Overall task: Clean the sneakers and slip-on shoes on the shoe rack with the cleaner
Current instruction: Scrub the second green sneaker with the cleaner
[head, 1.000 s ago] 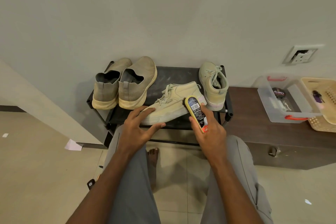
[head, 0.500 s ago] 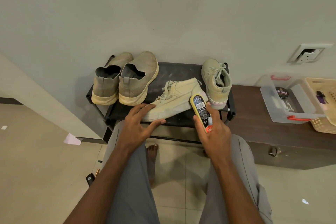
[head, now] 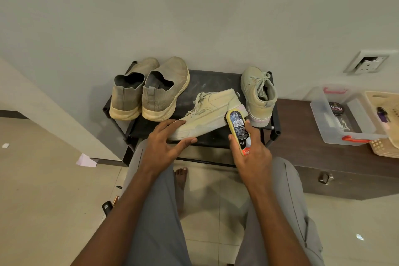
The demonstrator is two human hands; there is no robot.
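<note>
Right hand (head: 252, 153): curled round the yellow shoe brush (head: 238, 129); thumb on its left edge, fingers (head: 251, 131) along its right edge; barcode label faces up; dark bristles at the far end touch the heel of the lying sneaker (head: 210, 114)
Left hand (head: 164, 142): fingers spread and nearly straight; fingertips rest on the toe of the lying sneaker, thumb against the sole edge; not wrapped round it
Lying sneaker: on its side on the shoe rack (head: 213, 80), toe to the left, between the two hands
Upright sneaker (head: 259, 95): stands at the rack's right end, just beside the lying one's heel
Slip-on shoes (head: 149, 90): pair side by side at the rack's left end, heels toward the camera; apart from both hands
Clear plastic box (head: 336, 134): on the dark table (head: 302, 147) right of the rack; orange handles; holds a round black tin (head: 335, 108); other contents too blurred to name
Cream basket (head: 386, 149): touches the box's right side; a small purple item (head: 381, 112) inside
</note>
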